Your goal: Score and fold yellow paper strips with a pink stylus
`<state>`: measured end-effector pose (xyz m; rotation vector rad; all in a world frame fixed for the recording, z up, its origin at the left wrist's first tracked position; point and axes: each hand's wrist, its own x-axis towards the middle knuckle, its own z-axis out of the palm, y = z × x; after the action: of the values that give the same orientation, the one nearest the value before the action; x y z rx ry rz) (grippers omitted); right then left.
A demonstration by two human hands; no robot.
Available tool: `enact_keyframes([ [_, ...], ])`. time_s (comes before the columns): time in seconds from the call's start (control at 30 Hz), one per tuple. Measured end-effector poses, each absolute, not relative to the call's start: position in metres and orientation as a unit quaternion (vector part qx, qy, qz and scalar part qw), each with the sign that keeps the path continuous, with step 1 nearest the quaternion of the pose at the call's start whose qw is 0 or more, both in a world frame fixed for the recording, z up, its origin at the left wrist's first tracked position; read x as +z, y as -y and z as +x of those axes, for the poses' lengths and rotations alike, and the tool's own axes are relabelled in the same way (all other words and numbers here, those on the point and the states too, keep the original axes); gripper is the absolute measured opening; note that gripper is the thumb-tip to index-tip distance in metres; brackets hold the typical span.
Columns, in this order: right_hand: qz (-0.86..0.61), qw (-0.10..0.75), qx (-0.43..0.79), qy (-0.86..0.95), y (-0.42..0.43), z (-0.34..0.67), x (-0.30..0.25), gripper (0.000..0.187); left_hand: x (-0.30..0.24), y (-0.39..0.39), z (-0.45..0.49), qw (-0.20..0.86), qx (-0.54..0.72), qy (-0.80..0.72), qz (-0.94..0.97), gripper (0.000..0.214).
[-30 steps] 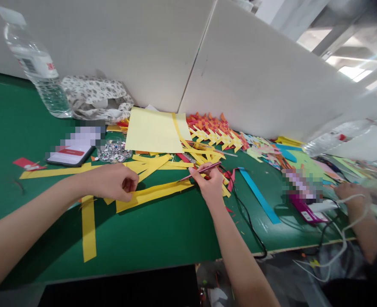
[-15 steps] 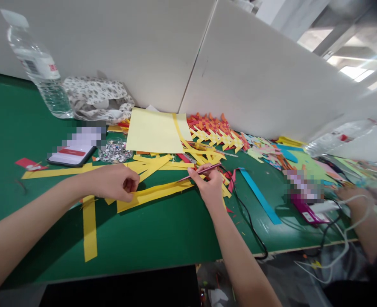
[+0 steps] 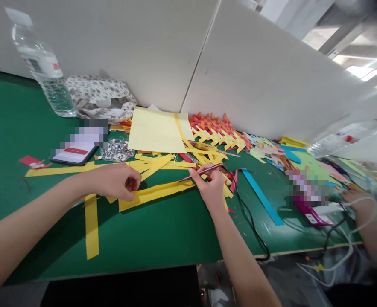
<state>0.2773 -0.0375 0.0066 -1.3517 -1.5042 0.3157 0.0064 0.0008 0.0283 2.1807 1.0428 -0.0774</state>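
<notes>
One green tabletop [image 3: 162, 230] fills most of the view, with white partition panels [image 3: 143, 51] behind it. Pale yellow sheet [image 3: 153, 130] lies flat at the back, against the panels. Water bottle [image 3: 42, 64] stands far left, just beside a patterned cloth [image 3: 98, 96]. Pile of folded orange and yellow paper pieces [image 3: 220, 132] sits right of the sheet. Long yellow strip [image 3: 156, 192] lies across the middle of the tabletop, between both hands. Left hand [image 3: 118, 181] is closed, pinching the strip's left end. Right hand [image 3: 210, 185] grips a thin pink tool [image 3: 204, 172], tip at the strip's right end; can't tell the tool type. Blue strip [image 3: 261, 196] and black cable [image 3: 249, 217] lie right of that hand. Phone [image 3: 74, 153] and a dish of googly eyes [image 3: 116, 150] sit behind the left hand. Another person's hand [image 3: 355, 198] is at far right, blurred.
</notes>
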Motion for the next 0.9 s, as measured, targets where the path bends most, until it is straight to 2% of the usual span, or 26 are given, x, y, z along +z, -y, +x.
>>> enact_keyframes([
  [0.17, -0.564, 0.517, 0.078, 0.639, 0.039, 0.277, 0.007, 0.021, 0.026, -0.001, 0.005, 0.345, -0.024, -0.397, 0.850, 0.007],
  [0.33, -0.542, 0.550, 0.164, 0.614, 0.041, 0.268, 0.008, 0.023, 0.024, -0.001, 0.005, 0.338, -0.022, -0.391, 0.856, 0.011],
  [0.53, -0.544, 0.508, 0.262, 0.614, 0.047, 0.244, 0.009, 0.027, 0.024, -0.001, 0.005, 0.337, -0.019, -0.392, 0.856, 0.010],
  [0.9, -0.552, 0.516, 0.252, 0.604, 0.045, 0.248, 0.005, 0.025, 0.024, -0.002, 0.005, 0.342, -0.029, -0.399, 0.851, 0.010],
])
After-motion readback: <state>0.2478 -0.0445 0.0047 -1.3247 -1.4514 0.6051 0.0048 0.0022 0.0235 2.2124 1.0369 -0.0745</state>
